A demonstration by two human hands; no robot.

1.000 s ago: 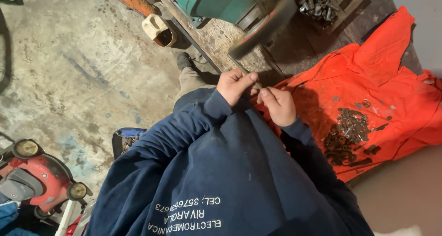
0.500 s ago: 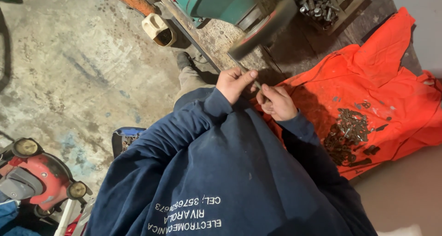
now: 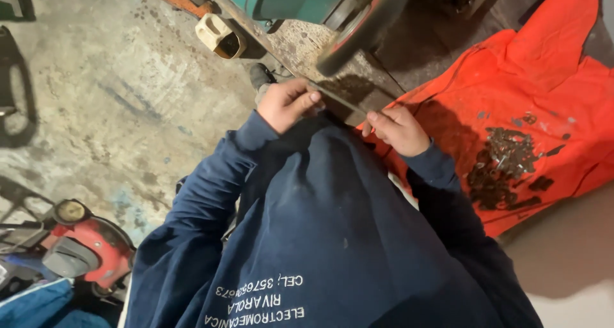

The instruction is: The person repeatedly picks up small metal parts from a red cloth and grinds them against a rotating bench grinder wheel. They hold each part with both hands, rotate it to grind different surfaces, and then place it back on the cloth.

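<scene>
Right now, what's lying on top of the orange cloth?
On the orange cloth lies a heap of small dark metal parts, with a few strays and dark stains around it. The cloth's near-left edge is hidden behind the right hand and its blue sleeve.

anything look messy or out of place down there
Yes: a heap of small dark metal parts lies loose on a crumpled orange cloth spread on the floor, with dark stains and strays around it. Both hands hold a thin metal rod.
</scene>
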